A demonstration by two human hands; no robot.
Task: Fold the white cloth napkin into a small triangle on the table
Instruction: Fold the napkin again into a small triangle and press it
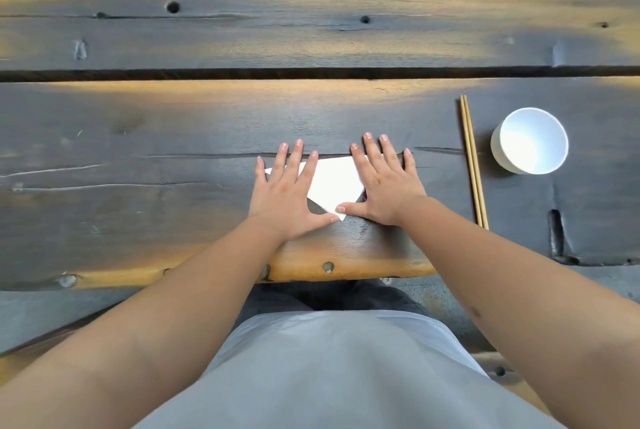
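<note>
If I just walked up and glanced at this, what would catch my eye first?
Probably the white napkin, already a triangle near the table's front edge, pinned flat under the left hand and the right hand. Next, off to the right, the white cup beside a pair of wooden chopsticks.

Soft, even light falls from above on my dark weathered plank tabletop, which throws back warm yellow sheen in patches along the far boards and near edge. The round white paper cup glares pale inside. Shadows under my palms are faint. Focus is sharp at centre; the wide lens stretches my forearms at the bottom corners.
</note>
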